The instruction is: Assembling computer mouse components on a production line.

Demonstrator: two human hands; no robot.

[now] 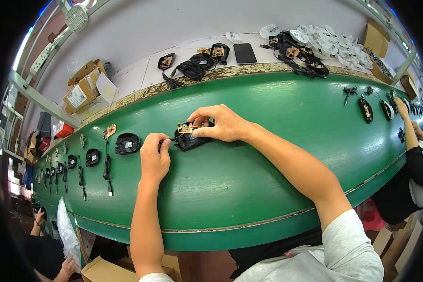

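A black computer-mouse shell (189,144) lies on the green belt in front of me. My right hand (226,124) reaches over it from the right, with thumb and fingers closed on a small orange-brown circuit board (185,128) at the shell. Whether the board sits fully in the shell cannot be told. At the shell's left edge, my left hand (155,155) pinches a thin dark cable (177,137) that runs to the board. Left of that hand is another black mouse shell (127,143), apart from it.
Further left on the green belt (249,178) lie a loose board (110,131), coiled cables (107,168) and several shells. The back ledge holds mouse parts (192,66), a phone (245,53) and clear plastic pieces (333,44). Co-workers' hands (401,108) appear far right and lower left.
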